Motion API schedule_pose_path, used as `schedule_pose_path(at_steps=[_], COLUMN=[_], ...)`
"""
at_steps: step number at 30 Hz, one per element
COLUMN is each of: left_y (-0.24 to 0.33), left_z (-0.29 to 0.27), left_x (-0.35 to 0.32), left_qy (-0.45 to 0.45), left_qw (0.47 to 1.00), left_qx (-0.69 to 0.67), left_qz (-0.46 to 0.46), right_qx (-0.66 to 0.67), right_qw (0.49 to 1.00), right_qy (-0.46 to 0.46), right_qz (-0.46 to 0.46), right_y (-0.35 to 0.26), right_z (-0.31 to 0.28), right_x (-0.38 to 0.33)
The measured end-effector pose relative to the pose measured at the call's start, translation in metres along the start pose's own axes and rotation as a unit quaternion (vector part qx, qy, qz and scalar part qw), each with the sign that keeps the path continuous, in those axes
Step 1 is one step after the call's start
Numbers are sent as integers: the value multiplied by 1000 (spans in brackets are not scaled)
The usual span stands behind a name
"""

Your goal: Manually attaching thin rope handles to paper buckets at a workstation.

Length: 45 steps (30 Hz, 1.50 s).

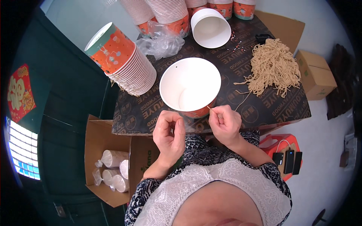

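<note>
A large paper bucket [190, 84], white inside and orange outside, stands tilted toward me at the table's front edge. A small hole shows near its far rim. My right hand [225, 122] is closed in a pinch at the bucket's near right side, holding a tan cord [244, 101]. One short end of the cord sticks out of the fingers toward the bucket wall. Just in front of the bucket, my left hand [169, 132] is curled with thumb and fingers together. Whatever it may hold is hidden.
Tan cords [275, 66] lie heaped at the right of the dark plywood table [130, 113]. A stack of nested buckets [132, 75] leans at left. Behind are a bucket on its side [211, 29], clear plastic bags [162, 41], more stacks and scattered small beads [236, 43]. An open carton [107, 137] stands below left.
</note>
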<state>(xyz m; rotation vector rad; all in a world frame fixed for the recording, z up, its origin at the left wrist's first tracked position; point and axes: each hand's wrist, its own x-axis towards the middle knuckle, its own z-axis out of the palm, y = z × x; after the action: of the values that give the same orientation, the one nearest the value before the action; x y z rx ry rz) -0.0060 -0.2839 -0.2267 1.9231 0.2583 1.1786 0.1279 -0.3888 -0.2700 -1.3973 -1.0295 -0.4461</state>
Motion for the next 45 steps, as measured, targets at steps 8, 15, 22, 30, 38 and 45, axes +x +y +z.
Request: schedule_pose_path(at_steps=[8,15,22,30,38,45], left_y=[2,12,-2,-6,5,5], left_z=[-7,-7,6,16,6,12], left_x=[10,89,118,121,117,108], left_qy=[-10,-231,-530,-547,-438,-441], left_qw=[999,943,843,832,889,857], left_qx=[27,170,79,82,107,-129], left_qz=[36,170,-34,-45,-81,-232], right_qx=[-27,-44,-42,-37,14,112], right_qw=[1000,999,999,999,988,978], right_qy=[-2,-4,-5,-12,-119,-107], right_qz=[-14,-22,-27,-34,97,138], right_y=[0,3,4,5,-5,2], right_z=[4,5,7,2,-20,-19], right_x=[4,7,7,6,8,11])
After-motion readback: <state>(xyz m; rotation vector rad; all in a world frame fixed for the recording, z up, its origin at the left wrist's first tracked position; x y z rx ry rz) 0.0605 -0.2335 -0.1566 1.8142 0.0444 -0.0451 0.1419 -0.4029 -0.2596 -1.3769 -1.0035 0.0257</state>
